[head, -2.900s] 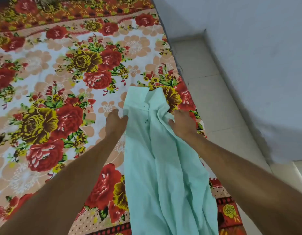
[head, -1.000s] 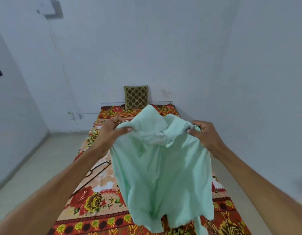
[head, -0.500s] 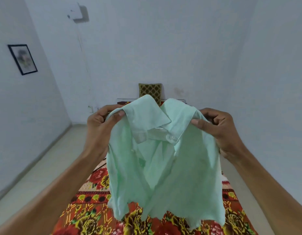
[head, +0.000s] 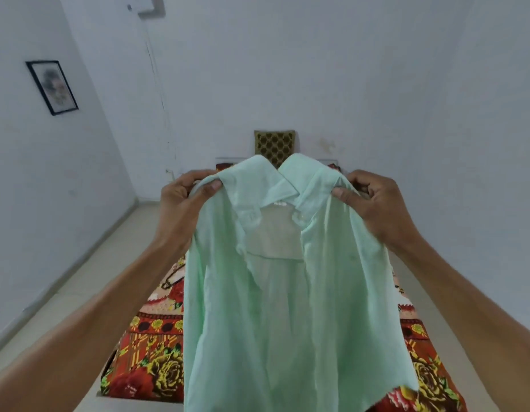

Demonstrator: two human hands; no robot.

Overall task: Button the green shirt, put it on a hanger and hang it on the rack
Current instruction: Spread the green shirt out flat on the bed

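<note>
The pale green shirt (head: 287,307) hangs in the air in front of me, front facing me, collar up. Its placket stands apart below the collar, showing the inside back panel. My left hand (head: 183,209) pinches the left shoulder by the collar. My right hand (head: 373,203) grips the right shoulder the same way. A dark hanger (head: 171,279) lies on the bed, only a small part of it peeking out left of the shirt. No rack is in view.
A bed with a red and yellow floral sheet (head: 150,361) lies below the shirt, a patterned cushion (head: 274,144) at its head against the white wall. Pale floor runs along the bed's left side. A framed picture (head: 51,87) hangs on the left wall.
I lifted the shirt off the bed by its shoulders and held it up. Over the last half second the front panels spread apart and the collar opened wider.
</note>
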